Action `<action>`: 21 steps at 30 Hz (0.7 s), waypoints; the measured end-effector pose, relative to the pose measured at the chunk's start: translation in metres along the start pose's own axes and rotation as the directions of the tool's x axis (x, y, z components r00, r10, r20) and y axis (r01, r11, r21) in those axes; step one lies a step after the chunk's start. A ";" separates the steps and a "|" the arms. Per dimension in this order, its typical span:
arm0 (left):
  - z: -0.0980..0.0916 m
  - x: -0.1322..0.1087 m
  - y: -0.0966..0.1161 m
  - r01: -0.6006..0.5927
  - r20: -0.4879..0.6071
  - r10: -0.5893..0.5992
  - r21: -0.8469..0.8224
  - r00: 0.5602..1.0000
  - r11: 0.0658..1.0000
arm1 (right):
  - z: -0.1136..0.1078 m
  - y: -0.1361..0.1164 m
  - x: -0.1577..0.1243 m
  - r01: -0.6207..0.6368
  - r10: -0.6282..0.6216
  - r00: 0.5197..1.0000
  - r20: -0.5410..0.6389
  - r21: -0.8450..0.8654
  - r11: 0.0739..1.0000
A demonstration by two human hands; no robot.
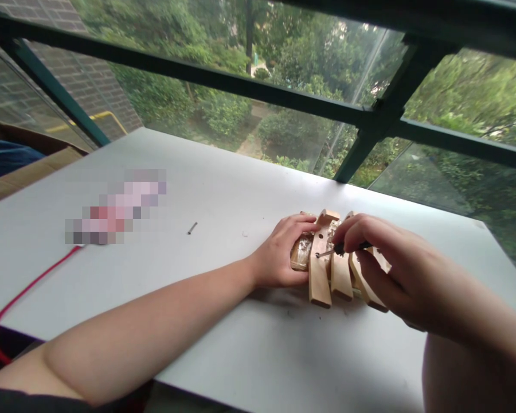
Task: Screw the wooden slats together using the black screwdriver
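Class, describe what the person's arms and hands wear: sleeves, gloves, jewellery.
The left hand and right hand are bare: no gloves, rings or watch show. Both forearms are uncovered. Dark fabric edges the left upper arm, perhaps a short sleeve.

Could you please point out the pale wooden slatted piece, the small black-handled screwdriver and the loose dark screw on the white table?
pale wooden slatted piece [319,280]: head view, its leftmost slat.
small black-handled screwdriver [327,252]: head view, its metal shaft.
loose dark screw [192,228]: head view, its middle.
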State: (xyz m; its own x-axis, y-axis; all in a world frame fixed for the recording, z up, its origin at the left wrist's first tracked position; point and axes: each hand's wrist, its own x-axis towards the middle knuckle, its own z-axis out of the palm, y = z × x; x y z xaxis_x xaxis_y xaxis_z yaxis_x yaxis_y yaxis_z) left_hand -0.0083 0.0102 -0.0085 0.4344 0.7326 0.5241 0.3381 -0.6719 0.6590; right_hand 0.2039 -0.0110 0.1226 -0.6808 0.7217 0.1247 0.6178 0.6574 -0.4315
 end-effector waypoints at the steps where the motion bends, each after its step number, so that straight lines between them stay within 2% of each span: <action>1: 0.000 0.000 0.001 -0.002 0.010 0.002 0.010 1.000 1.000 | 0.000 0.000 0.000 0.004 -0.004 1.000 0.001 0.003 1.000; 6: -0.001 0.000 0.002 0.019 0.029 -0.020 0.031 0.999 0.999 | 0.001 -0.003 0.000 0.021 -0.021 1.000 0.000 0.019 1.000; 21: 0.002 -0.001 0.004 0.070 -0.004 -0.070 0.026 0.998 0.997 | 0.004 -0.007 0.003 0.070 -0.070 0.998 -0.003 0.029 0.997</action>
State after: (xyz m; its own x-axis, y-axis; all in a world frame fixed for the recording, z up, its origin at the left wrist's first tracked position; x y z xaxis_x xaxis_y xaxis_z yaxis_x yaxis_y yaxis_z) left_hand -0.0056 0.0068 -0.0072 0.4064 0.7781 0.4790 0.3888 -0.6217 0.6800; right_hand 0.1959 -0.0147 0.1223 -0.7212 0.6746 0.1576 0.5566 0.6997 -0.4478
